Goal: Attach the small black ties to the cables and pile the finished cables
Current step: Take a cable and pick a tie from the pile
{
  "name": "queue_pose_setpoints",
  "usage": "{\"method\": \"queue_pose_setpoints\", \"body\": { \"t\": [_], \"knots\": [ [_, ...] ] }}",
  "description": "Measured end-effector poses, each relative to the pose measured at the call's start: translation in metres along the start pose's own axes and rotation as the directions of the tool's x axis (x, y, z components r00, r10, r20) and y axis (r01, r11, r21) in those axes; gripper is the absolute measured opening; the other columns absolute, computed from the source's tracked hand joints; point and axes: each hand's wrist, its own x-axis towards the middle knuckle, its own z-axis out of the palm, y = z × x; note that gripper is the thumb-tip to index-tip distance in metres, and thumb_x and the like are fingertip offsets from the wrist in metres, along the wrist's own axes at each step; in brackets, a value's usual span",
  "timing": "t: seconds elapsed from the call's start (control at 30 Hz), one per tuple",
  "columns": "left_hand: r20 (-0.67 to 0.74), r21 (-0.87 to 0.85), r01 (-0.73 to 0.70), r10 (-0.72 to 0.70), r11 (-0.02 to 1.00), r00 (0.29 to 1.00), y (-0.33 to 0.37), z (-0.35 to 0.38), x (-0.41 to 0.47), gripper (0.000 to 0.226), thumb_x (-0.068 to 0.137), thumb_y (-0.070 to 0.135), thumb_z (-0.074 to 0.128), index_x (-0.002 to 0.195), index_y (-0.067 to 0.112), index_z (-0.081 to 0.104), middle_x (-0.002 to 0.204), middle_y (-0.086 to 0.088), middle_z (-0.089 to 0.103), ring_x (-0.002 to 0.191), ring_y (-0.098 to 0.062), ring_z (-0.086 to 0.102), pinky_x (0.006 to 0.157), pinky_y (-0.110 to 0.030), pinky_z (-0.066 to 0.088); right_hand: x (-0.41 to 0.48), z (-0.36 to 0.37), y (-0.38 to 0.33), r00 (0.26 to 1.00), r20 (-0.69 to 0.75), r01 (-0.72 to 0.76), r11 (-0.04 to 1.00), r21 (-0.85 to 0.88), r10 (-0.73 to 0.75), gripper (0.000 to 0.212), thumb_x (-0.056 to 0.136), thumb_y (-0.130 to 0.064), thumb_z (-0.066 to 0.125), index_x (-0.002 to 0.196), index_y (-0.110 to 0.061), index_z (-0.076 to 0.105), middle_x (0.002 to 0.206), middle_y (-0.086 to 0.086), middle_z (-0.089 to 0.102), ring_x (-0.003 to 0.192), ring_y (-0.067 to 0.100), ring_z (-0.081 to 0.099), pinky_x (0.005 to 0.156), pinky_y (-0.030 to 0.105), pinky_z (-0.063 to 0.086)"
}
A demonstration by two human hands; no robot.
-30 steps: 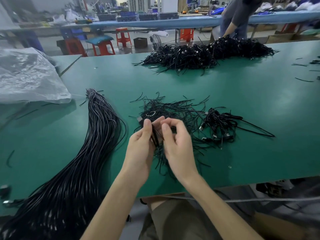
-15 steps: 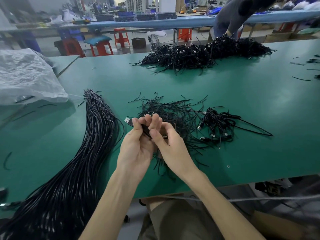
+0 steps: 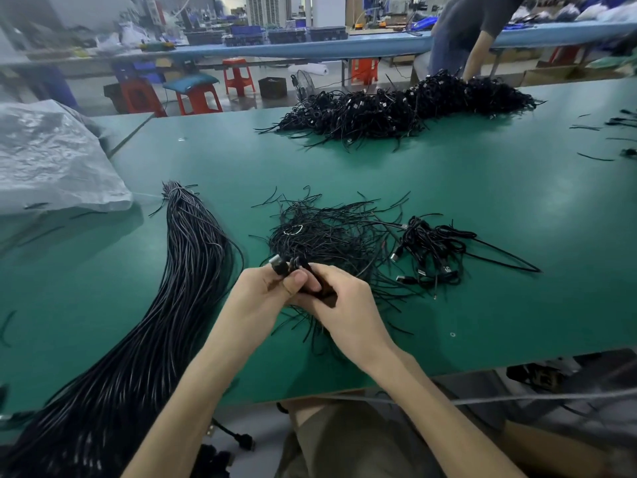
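Head view: left hand (image 3: 263, 298) grips folded cable (image 3: 281, 267), right hand (image 3: 339, 301) pinches tie; tying underway, finished pile (image 3: 431, 251) right of grip next.

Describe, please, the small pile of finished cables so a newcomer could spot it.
On the green table, find the heap of loose black ties at its middle. Just right of it lies the small pile: coiled cables with metal plugs showing, far smaller than the big pile at the far edge.
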Motion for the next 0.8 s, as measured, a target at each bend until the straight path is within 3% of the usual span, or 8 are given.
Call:
{"method": "queue_pose_setpoints", "body": {
  "t": [0.1, 0.23, 0.33, 0.4, 0.5, 0.57, 0.67, 0.8],
  "knots": [
    [-0.088, 0.154, -0.02, 0.034, 0.988, 0.996, 0.0, -0.003, -0.002, 0.02, 0.096, 0.026, 0.064, 0.087, 0.019, 0.08, 0.101, -0.012, 0.071, 0.097, -0.019, 0.069, 0.087, -0.032, 0.053, 0.002, -0.004, 0.0, 0.998, -0.004, 0.055, 0.994, -0.089, -0.056, 0.021, 0.089, -0.016, 0.077, 0.109, -0.016, 0.07, 0.102, -0.006, 0.067, 0.096, 0.01, 0.062, 0.084, 0.027, 0.052],
    [-0.12, 0.056, 0.028, -0.022, 0.998, 0.993, -0.004, -0.008, -0.003, 0.021, 0.076, 0.036, 0.074, 0.089, 0.021, 0.078, 0.077, -0.002, 0.078, 0.066, -0.01, 0.07, 0.058, -0.021, 0.051, 0.004, -0.01, 0.002, 0.994, 0.077, 0.091, 0.97, -0.227, -0.076, 0.031, 0.093, -0.021, 0.073, 0.122, -0.013, 0.066, 0.104, -0.005, 0.061, 0.095, 0.011, 0.058, 0.086, 0.029, 0.048],
    [-0.151, 0.044, 0.097, -0.089, 0.994, 0.985, -0.011, -0.014, 0.001, 0.041, 0.065, 0.035, 0.083, 0.097, 0.013, 0.07, 0.071, -0.005, 0.076, 0.06, -0.016, 0.072, 0.055, -0.019, 0.052, 0.003, -0.013, 0.004, 0.977, 0.171, 0.187, 0.895, -0.404, -0.127, 0.031, 0.1, -0.014, 0.062, 0.13, -0.006, 0.062, 0.107, 0.004, 0.058, 0.097, 0.021, 0.06, 0.086, 0.039, 0.05],
    [-0.08, 0.155, 0.078, -0.067, 0.985, 0.995, -0.012, -0.02, 0.004, 0.036, 0.07, 0.039, 0.084, 0.097, 0.018, 0.071, 0.072, -0.005, 0.075, 0.061, -0.02, 0.072, 0.058, -0.023, 0.053, 0.001, -0.014, 0.004, 0.956, 0.255, 0.26, 0.831, -0.493, -0.147, 0.029, 0.104, -0.008, 0.053, 0.131, -0.003, 0.061, 0.11, 0.01, 0.057, 0.103, 0.027, 0.058, 0.089, 0.043, 0.05],
    [0.106, 0.465, -0.001, -0.054, 0.885, 0.993, -0.007, -0.024, 0.008, 0.013, 0.09, 0.041, 0.073, 0.094, 0.029, 0.074, 0.073, 0.003, 0.074, 0.062, -0.013, 0.07, 0.061, -0.025, 0.053, 0.002, -0.016, 0.003, 0.93, 0.335, 0.327, 0.754, -0.57, -0.15, 0.024, 0.105, -0.005, 0.048, 0.125, -0.007, 0.062, 0.109, 0.007, 0.053, 0.105, 0.023, 0.049, 0.087, 0.042, 0.049],
    [0.229, 0.636, -0.055, -0.12, 0.769, 0.966, -0.004, -0.022, 0.012, 0.022, 0.102, 0.042, 0.058, 0.097, 0.025, 0.071, 0.075, 0.003, 0.071, 0.061, -0.011, 0.065, 0.06, -0.025, 0.051, 0.004, -0.017, 0.003, 0.918, 0.365, 0.36, 0.706, -0.61, -0.154, 0.025, 0.103, 0.001, 0.047, 0.122, -0.007, 0.062, 0.11, 0.006, 0.053, 0.106, 0.022, 0.046, 0.088, 0.04, 0.048],
    [0.302, 0.721, -0.016, -0.294, 0.693, 0.907, -0.004, -0.014, 0.016, 0.04, 0.109, 0.045, 0.034, 0.097, 0.014, 0.056, 0.082, -0.006, 0.066, 0.062, -0.019, 0.054, 0.063, -0.036, 0.048, 0.008, -0.019, 0.001, 0.903, 0.391, 0.411, 0.627, -0.662, -0.179, 0.028, 0.095, 0.01, 0.052, 0.116, -0.005, 0.063, 0.11, 0.009, 0.055, 0.103, 0.026, 0.048, 0.087, 0.04, 0.048],
    [0.254, 0.723, -0.076, -0.162, 0.687, 0.954, -0.009, -0.006, 0.022, 0.046, 0.109, 0.048, 0.027, 0.087, 0.011, 0.045, 0.079, -0.012, 0.058, 0.064, -0.021, 0.045, 0.064, -0.047, 0.043, 0.014, -0.021, 0.005, 0.918, 0.29, 0.397, 0.615, -0.682, -0.27, 0.03, 0.095, 0.004, 0.06, 0.123, -0.005, 0.064, 0.115, 0.008, 0.06, 0.105, 0.026, 0.055, 0.087, 0.041, 0.054]
  ]
}}
